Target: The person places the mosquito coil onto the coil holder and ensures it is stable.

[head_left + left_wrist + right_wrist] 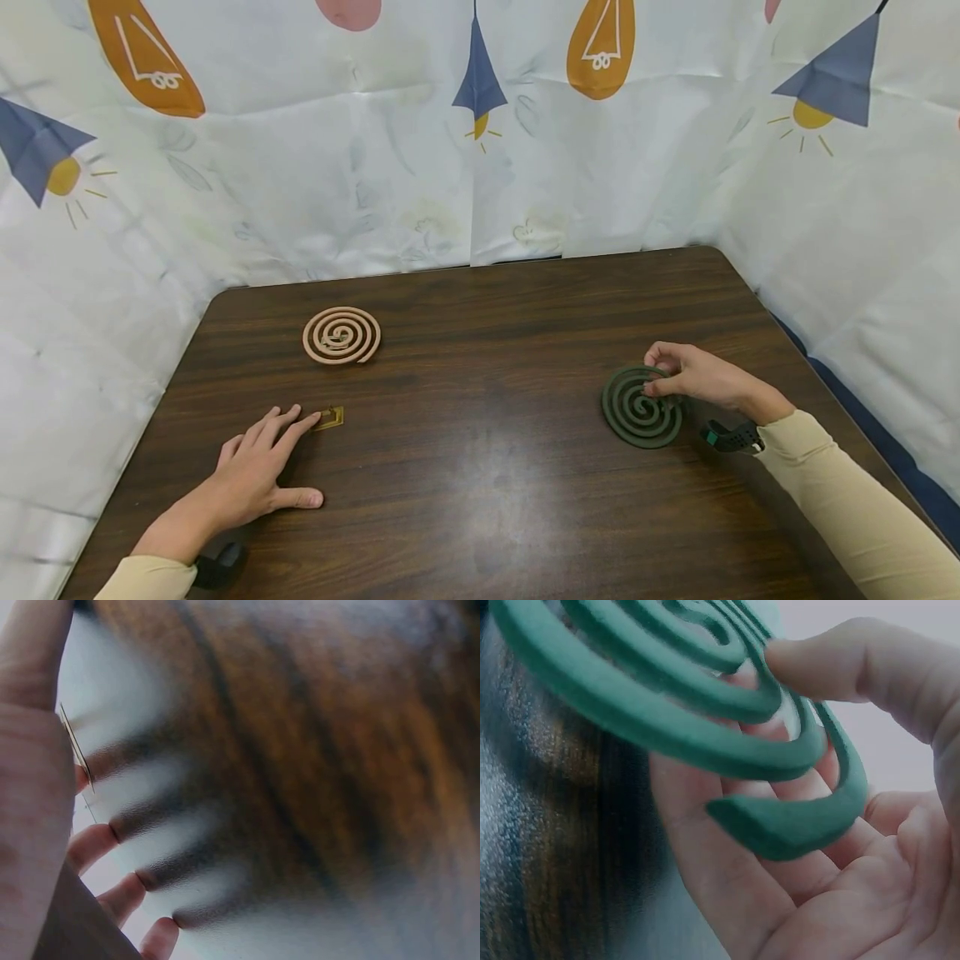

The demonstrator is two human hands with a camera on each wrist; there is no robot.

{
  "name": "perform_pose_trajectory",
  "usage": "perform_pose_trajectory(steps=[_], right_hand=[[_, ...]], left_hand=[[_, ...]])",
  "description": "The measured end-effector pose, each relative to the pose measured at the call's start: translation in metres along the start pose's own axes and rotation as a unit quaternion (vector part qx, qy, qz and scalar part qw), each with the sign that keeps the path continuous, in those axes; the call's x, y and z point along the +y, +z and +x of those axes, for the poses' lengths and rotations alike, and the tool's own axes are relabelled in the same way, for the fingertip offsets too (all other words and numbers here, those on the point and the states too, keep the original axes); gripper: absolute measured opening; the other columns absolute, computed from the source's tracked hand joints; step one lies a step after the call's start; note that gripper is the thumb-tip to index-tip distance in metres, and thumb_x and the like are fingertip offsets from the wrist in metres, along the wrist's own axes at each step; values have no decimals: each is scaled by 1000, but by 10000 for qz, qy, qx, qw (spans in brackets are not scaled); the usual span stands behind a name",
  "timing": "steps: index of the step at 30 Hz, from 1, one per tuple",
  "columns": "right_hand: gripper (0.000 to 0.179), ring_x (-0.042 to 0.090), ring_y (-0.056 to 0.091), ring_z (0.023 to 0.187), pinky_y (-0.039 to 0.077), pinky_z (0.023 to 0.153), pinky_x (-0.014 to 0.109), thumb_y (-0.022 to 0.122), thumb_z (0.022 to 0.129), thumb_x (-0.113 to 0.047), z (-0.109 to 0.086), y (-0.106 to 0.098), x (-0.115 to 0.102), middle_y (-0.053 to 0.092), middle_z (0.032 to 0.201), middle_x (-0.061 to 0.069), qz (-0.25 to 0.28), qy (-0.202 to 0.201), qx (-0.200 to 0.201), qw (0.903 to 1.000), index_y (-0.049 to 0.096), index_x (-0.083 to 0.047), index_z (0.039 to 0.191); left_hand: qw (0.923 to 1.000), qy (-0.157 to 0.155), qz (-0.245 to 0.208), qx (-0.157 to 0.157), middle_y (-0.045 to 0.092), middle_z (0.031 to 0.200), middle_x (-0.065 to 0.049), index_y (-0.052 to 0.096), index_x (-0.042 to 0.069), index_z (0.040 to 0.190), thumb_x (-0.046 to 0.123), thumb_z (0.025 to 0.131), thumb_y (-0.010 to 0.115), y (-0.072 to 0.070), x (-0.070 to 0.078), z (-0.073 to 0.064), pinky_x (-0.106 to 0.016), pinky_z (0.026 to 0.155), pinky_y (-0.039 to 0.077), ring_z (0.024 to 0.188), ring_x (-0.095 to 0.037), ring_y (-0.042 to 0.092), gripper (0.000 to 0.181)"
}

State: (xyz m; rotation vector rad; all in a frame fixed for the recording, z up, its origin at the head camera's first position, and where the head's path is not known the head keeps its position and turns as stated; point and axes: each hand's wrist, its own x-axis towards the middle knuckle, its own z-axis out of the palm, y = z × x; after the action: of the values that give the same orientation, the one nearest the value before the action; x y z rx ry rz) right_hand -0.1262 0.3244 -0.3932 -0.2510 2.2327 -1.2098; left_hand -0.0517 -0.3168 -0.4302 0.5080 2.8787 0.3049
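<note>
In the head view my right hand [693,379] pinches a green mosquito coil [637,408] by its right side, over the right part of the table. The right wrist view shows the thumb on one face of the coil [667,742] and the fingers behind it, with the blunt outer end near the palm. At the left, my left hand [258,471] spreads over the tabletop, its index fingertip on a small gold metal coil stand [328,418]. Only the thin edge of that stand [77,750] shows in the left wrist view. A tan mosquito coil [341,335] lies flat farther back.
The dark wood-grain table [480,375] has rounded back corners. White fabric [420,167] printed with lamps and bulbs hangs behind it and along both sides. Dark bands sit on both wrists.
</note>
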Motion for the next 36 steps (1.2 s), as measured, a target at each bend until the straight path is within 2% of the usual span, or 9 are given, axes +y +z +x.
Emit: perform_pose_trajectory(steps=[4, 8, 13, 17, 22, 29, 36], right_hand=[[41, 15, 69, 91, 49, 79, 31, 74, 96, -15, 1, 2, 3, 67, 94, 4, 307, 17, -79, 9995, 41, 1, 113], [46, 15, 68, 89, 54, 79, 32, 78, 93, -16, 1, 3, 4, 71, 99, 2, 324, 37, -98, 9994, 47, 2, 121], [61, 14, 70, 96, 57, 83, 32, 79, 92, -18, 0, 3, 5, 72, 116, 8, 231, 67, -95, 9997, 49, 4, 139], [67, 14, 71, 97, 57, 84, 32, 81, 90, -20, 0, 4, 6, 71, 122, 14, 198, 91, -91, 9997, 49, 3, 144], [65, 14, 71, 95, 59, 83, 32, 83, 89, -18, 1, 5, 9, 72, 121, 18, 295, 45, -118, 9995, 52, 4, 141], [52, 14, 68, 87, 57, 77, 32, 83, 89, -18, 2, 10, 11, 71, 111, 13, 90, -58, -87, 9999, 55, 2, 128], [50, 13, 67, 88, 57, 76, 32, 81, 90, -13, 1, 13, 10, 68, 108, 10, 442, -71, -25, 9990, 48, 5, 124]], left_hand=[[10000, 5, -22, 7, 32, 162, -26, 31, 20, 161, 74, 74, 76, 0, -1, 0, -75, 96, 31, 147, -54, 28, 111], [10000, 1, -38, 16, 32, 162, -26, 31, 20, 161, 73, 74, 76, 1, -1, 1, -75, 97, 30, 147, -54, 27, 111], [10000, -35, -49, -22, 32, 163, -26, 31, 20, 161, 74, 74, 76, 0, 0, 1, -75, 97, 30, 147, -54, 27, 112], [10000, -51, -64, -31, 32, 163, -26, 31, 20, 161, 73, 74, 76, 0, 1, 1, -75, 97, 29, 147, -54, 26, 112], [9999, -46, -89, -40, 32, 163, -26, 31, 20, 161, 73, 74, 76, -1, 1, 1, -75, 97, 29, 147, -54, 26, 112], [9999, -52, -99, -61, 31, 163, -26, 30, 20, 162, 73, 74, 76, 0, 0, 1, -75, 97, 29, 148, -54, 26, 112], [9999, -35, -90, -38, 31, 163, -26, 30, 21, 162, 73, 74, 76, 0, 0, 2, -75, 98, 28, 148, -54, 25, 112]])
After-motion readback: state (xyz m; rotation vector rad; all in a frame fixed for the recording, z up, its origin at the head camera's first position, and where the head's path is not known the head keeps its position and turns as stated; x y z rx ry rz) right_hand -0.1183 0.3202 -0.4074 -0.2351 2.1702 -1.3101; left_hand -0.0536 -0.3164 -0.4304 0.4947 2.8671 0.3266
